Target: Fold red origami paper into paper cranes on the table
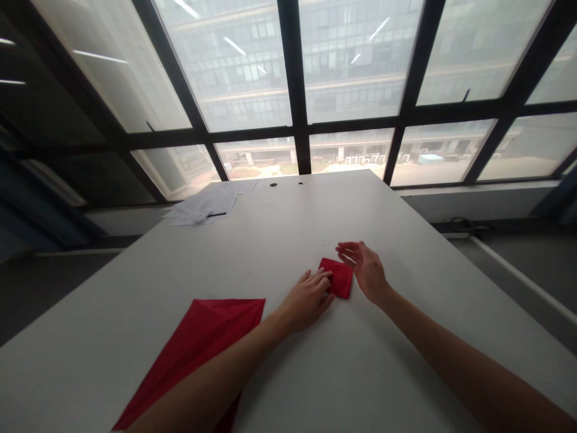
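Note:
On the white table lies a small red folded square (341, 278), which looks like cloth. My left hand (311, 297) rests on its left side with the fingers stretched out over it. Just past the square's right edge, my right hand (367, 269) is raised slightly, fingers extended and apart, holding nothing. A larger red sheet (193, 337), spread flat with a pointed outline, lies at the lower left. My left forearm passes over it and hides part of it.
White papers (202, 204) with a dark pen (217, 214) on them lie at the table's far left. Two round holes pierce the far end of the white table (279, 234). Large framed windows (351, 66) stand beyond it. A dark cable (469, 225) lies off to the right.

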The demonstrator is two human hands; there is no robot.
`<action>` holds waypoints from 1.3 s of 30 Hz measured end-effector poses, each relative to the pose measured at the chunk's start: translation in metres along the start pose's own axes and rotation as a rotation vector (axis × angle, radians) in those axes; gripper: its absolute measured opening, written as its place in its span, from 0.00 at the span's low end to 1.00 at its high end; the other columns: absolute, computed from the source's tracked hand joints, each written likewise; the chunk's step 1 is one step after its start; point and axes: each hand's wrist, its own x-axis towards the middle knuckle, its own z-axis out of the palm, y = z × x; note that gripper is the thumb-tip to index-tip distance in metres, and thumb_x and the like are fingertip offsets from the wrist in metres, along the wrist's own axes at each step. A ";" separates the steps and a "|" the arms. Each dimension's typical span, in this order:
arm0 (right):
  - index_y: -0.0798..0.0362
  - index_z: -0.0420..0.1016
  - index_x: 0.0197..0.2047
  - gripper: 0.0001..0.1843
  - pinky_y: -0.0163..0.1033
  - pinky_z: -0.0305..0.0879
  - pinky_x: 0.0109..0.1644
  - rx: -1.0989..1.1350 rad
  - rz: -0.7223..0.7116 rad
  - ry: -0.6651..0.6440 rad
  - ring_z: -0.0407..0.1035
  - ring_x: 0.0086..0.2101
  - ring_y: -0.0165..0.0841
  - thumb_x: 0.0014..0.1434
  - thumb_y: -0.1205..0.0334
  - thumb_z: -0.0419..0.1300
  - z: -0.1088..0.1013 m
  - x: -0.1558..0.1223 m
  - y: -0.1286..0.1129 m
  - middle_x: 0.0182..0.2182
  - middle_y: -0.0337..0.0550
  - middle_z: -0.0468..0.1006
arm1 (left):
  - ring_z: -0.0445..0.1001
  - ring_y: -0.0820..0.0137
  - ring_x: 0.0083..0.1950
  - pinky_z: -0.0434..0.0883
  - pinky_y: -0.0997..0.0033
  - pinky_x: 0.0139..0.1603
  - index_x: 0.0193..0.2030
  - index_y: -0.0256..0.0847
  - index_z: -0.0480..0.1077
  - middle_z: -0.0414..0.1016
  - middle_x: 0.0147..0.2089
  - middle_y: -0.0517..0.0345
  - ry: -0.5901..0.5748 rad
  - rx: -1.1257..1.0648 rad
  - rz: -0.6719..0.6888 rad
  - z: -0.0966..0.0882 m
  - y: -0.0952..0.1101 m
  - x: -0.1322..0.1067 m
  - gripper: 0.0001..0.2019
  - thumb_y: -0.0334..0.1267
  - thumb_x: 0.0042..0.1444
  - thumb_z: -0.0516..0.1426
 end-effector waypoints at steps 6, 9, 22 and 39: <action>0.58 0.74 0.46 0.25 0.50 0.73 0.52 0.078 0.527 -0.129 0.77 0.45 0.41 0.71 0.48 0.44 -0.012 0.014 -0.002 0.42 0.58 0.81 | 0.58 0.62 0.71 0.51 0.53 0.72 0.61 0.42 0.61 0.66 0.66 0.47 -0.040 -0.018 0.013 0.000 -0.001 0.001 0.18 0.42 0.67 0.52; 0.56 0.75 0.43 0.22 0.45 0.72 0.54 0.051 0.362 0.049 0.77 0.45 0.38 0.71 0.51 0.46 -0.021 0.025 -0.001 0.41 0.56 0.81 | 0.58 0.62 0.70 0.52 0.52 0.72 0.63 0.42 0.60 0.62 0.68 0.48 -0.050 -0.025 0.011 -0.001 -0.001 0.001 0.19 0.42 0.66 0.52; 0.57 0.75 0.49 0.30 0.54 0.69 0.56 0.124 0.414 -0.270 0.75 0.50 0.44 0.69 0.41 0.43 -0.015 0.012 -0.024 0.48 0.58 0.80 | 0.52 0.60 0.73 0.47 0.48 0.73 0.57 0.46 0.68 0.63 0.69 0.53 -0.052 0.020 0.073 -0.012 0.008 -0.001 0.15 0.44 0.69 0.47; 0.60 0.72 0.53 0.26 0.49 0.70 0.55 0.106 0.608 -0.306 0.75 0.51 0.42 0.70 0.46 0.47 -0.023 0.016 -0.018 0.49 0.60 0.79 | 0.50 0.61 0.74 0.47 0.54 0.74 0.70 0.47 0.56 0.56 0.72 0.52 -0.117 -0.049 0.135 -0.007 0.004 -0.003 0.26 0.50 0.67 0.50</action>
